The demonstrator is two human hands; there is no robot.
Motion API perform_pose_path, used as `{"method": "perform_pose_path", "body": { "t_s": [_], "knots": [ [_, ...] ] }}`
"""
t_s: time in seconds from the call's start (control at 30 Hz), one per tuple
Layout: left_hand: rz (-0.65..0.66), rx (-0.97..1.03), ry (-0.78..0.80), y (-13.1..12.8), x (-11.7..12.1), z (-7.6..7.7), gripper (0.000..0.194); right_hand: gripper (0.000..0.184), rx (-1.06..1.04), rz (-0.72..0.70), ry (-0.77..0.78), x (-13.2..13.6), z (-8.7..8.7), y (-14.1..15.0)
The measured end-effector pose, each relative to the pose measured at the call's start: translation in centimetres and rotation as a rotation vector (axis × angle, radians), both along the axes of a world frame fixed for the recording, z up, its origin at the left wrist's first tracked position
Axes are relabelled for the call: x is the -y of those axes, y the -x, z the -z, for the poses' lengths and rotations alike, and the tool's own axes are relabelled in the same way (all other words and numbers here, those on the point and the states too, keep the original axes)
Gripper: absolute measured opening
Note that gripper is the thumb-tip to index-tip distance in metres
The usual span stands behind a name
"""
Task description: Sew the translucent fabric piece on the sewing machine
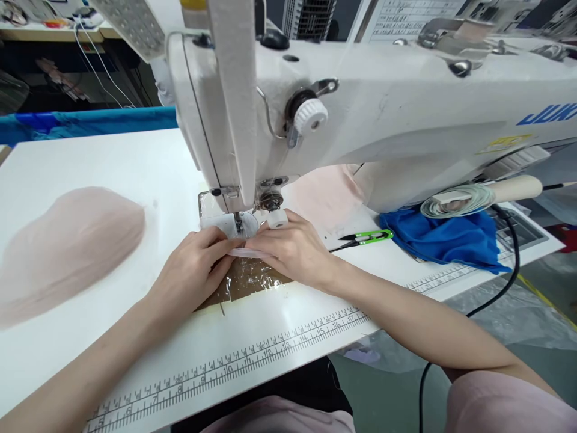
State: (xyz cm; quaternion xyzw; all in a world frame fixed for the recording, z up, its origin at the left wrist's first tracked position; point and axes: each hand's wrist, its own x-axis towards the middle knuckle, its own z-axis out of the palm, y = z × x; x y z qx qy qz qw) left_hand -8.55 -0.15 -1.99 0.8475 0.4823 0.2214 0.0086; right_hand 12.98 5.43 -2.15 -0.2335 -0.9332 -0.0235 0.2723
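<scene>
Lighting is bright and diffuse; its source is out of frame. The white surface (169,180) reflects strongly, and the pale strip (247,253) shows little fine detail. Sharp specular glints break up the clear film (234,281). Soft shading lies along the underside of the sewing machine (383,84). The upper left background is dim. Wide-angle stretching is evident towards the edges, with smearing at upper right. Print on the wall sheet (412,18) is too soft to read; the ruler scale (270,356) remains largely legible.
</scene>
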Motion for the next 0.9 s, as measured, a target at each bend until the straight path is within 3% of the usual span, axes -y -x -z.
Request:
{"method": "perform_pose_path", "body": {
  "t_s": [0.2, 0.4, 0.67, 0.9],
  "knots": [
    [0.145, -0.163, -0.181, -0.3, 0.6, -0.4, 0.026, 0.025, 0.079, -0.058, -0.078, 0.4, -0.2, -0.2],
    [0.156, -0.292, -0.328, -0.8, 1.3, -0.7, 0.018, 0.025, 0.094, -0.062, -0.12, 0.5, -0.2, -0.1],
    [0.122, -0.3, -0.317, -1.0, 1.7, -0.7, 0.013, 0.026, 0.101, -0.057, -0.146, 0.5, -0.1, -0.2],
    [0.103, -0.29, -0.3, -0.6, 1.2, -0.4, 0.021, 0.033, 0.056, -0.042, -0.175, 0.2, 0.2, 0.1]
  ]
}}
